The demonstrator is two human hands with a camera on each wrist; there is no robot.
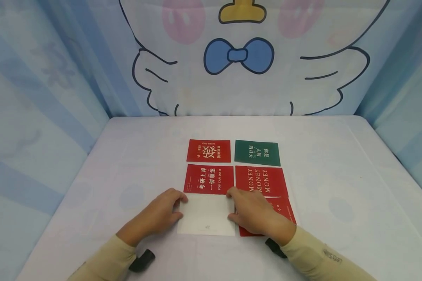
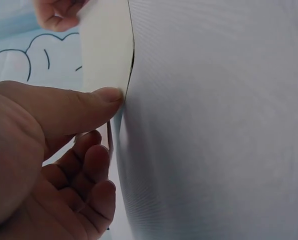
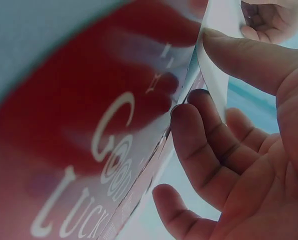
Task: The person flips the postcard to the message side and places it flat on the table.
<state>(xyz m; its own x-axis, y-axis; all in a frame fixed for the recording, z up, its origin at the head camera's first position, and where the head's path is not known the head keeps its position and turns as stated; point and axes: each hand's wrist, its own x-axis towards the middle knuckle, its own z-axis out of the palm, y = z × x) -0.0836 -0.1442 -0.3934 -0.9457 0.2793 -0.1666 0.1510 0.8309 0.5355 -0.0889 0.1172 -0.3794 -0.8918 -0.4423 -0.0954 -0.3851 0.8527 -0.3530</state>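
A white blank-faced card point(image 1: 206, 214) lies nearest me in a grid of cards. My left hand point(image 1: 181, 203) pinches its left edge, with the thumb point(image 2: 96, 102) on top of the white card point(image 2: 106, 50). Its right edge is pinched by my right hand point(image 1: 233, 205), whose thumb point(image 3: 239, 55) sits on the white card point(image 3: 223, 20) with fingers curled beneath. Right beside it, a red "Good Luck" card point(image 1: 284, 210) point(image 3: 89, 150) lies partly under my right hand.
Beyond the white card lie a red "You can do it" card point(image 1: 208, 179), a red "Money" card point(image 1: 261, 181), a red "Get rich" card point(image 1: 208, 150) and a green card point(image 1: 257, 152). The white tablecloth point(image 1: 337, 187) is walled by blue cartoon-print curtains point(image 1: 56, 97).
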